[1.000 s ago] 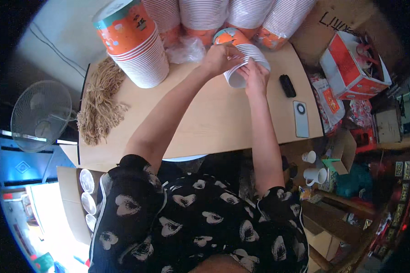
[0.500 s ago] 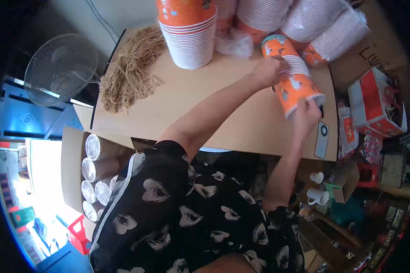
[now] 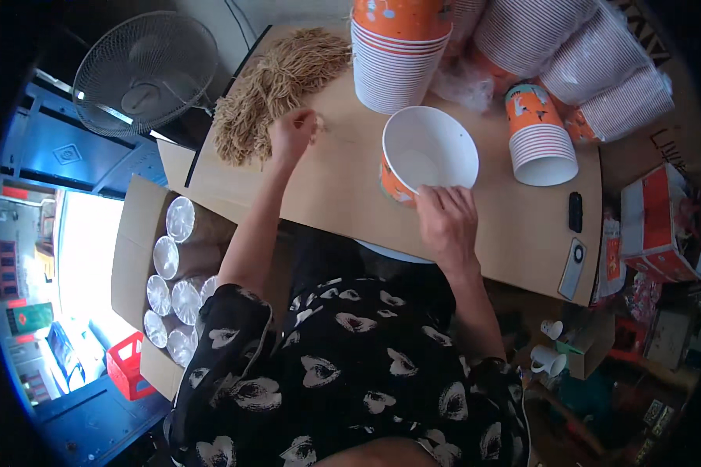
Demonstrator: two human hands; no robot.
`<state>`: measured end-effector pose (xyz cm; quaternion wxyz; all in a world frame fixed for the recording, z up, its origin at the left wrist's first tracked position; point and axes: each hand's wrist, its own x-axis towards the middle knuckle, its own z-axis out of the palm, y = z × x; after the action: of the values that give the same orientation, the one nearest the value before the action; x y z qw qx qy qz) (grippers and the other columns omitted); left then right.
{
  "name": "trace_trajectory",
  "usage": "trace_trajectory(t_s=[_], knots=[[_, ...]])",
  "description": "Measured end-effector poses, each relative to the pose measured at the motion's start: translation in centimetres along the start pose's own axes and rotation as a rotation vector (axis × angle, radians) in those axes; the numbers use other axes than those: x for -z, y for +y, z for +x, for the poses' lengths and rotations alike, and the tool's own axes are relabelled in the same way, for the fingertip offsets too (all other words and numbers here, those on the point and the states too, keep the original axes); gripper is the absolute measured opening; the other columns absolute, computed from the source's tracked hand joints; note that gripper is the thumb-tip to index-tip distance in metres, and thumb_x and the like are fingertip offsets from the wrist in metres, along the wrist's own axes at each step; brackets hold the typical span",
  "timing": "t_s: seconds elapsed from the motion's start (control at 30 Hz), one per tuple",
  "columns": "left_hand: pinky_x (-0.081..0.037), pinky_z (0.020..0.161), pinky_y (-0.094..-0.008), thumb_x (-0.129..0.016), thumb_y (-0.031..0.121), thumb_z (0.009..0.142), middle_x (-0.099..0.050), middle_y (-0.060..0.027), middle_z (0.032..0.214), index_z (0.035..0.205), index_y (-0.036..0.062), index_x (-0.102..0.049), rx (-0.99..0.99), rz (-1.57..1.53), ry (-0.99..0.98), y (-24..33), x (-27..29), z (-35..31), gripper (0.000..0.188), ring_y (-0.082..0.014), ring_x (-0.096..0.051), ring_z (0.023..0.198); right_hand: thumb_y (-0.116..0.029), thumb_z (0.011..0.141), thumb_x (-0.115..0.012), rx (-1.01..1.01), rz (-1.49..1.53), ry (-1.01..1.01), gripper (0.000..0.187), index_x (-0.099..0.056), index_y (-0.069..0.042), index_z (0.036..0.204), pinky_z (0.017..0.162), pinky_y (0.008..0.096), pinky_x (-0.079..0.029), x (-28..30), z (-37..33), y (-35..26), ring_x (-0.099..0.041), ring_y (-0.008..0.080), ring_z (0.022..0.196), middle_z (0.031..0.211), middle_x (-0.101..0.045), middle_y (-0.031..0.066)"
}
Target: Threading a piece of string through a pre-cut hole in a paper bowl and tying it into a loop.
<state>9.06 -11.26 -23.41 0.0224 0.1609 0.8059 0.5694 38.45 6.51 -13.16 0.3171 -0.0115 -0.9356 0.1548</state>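
A white-lined paper bucket (image 3: pixel 432 148) with an orange patterned outside stands on the table, its open mouth tilted toward me. My right hand (image 3: pixel 448 222) grips its near rim, thumb and fingers closed over the edge. Beside a heap of tan twisted cords (image 3: pixel 269 93), my left hand (image 3: pixel 292 134) is raised with its fingers curled closed; whatever they may hold is too small to make out. Right of the bucket lies a short nested stack of the same orange buckets (image 3: pixel 539 136). A tall nested stack (image 3: pixel 397 70) stands upside down just behind the bucket.
Plastic-wrapped bucket stacks (image 3: pixel 600 62) crowd the table's back right. A black object (image 3: pixel 575 212) and a grey strip (image 3: pixel 572 268) lie near the right edge. A fan (image 3: pixel 144 78) stands at the far left, above a carton (image 3: pixel 136 265) of wrapped cup stacks.
One bucket has come off the lying stack and now stands mid-table, held by my right hand. My left hand has moved left to the cords. The view has shifted.
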Motion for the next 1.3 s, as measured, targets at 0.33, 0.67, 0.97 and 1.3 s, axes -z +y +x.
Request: trace_trajectory(t_s=[0.33,0.67,0.97,1.3], knots=[[-0.057,0.075,-0.0389,-0.074,0.027,0.08,-0.073,-0.0159,0.08,0.091,0.0064,-0.078,-0.054,0.515,0.152,-3.5,2.1,4.6,0.024,-0.0319,-0.072,0.075,-0.002,0.081,-0.073,-0.065,-0.025,0.043,0.028,-0.065,-0.001,0.107,0.1,0.048,-0.042,-0.1,-1.7,-2.9,-0.058,0.0297,0.115,0.119,-0.063,0.0128],[-0.058,0.064,-0.033,-0.07,0.02,0.089,-0.072,-0.0111,0.073,0.093,0.0013,-0.073,-0.058,0.197,0.095,-0.4,3.1,-2.6,0.02,-0.0174,-0.072,0.07,0.003,0.084,-0.067,-0.13,0.124,0.154,0.018,-0.065,0.003,0.102,0.092,0.0444,-0.048,0.6,-3.6,-4.2,-0.063,0.0314,0.106,0.115,-0.066,0.0146],[-0.056,0.061,-0.0245,-0.061,0.014,0.1,-0.07,-0.0077,0.081,0.101,-0.0024,-0.062,0.211,-0.338,-0.331,6.3,1.7,-20.4,0.017,-0.0126,-0.07,0.072,-0.013,0.102,-0.054,-0.589,1.03,-0.23,0.024,-0.066,0.004,0.113,0.087,0.0307,-0.052,-6.0,-4.8,-4.3,-0.066,0.018,0.098,0.11,-0.069,0.0108],[-0.051,0.056,-0.0261,-0.071,0.008,0.091,-0.067,-0.0055,0.07,0.094,0.0007,-0.068,0.026,-0.144,-0.568,6.1,0.1,-25.6,0.009,-0.0073,-0.061,0.059,-0.022,0.105,-0.05,-0.905,1.513,-0.395,0.028,-0.062,0.002,0.106,0.079,0.0298,-0.051,-4.8,-5.0,-3.5,-0.064,0.0135,0.084,0.09,-0.067,0.0077]])
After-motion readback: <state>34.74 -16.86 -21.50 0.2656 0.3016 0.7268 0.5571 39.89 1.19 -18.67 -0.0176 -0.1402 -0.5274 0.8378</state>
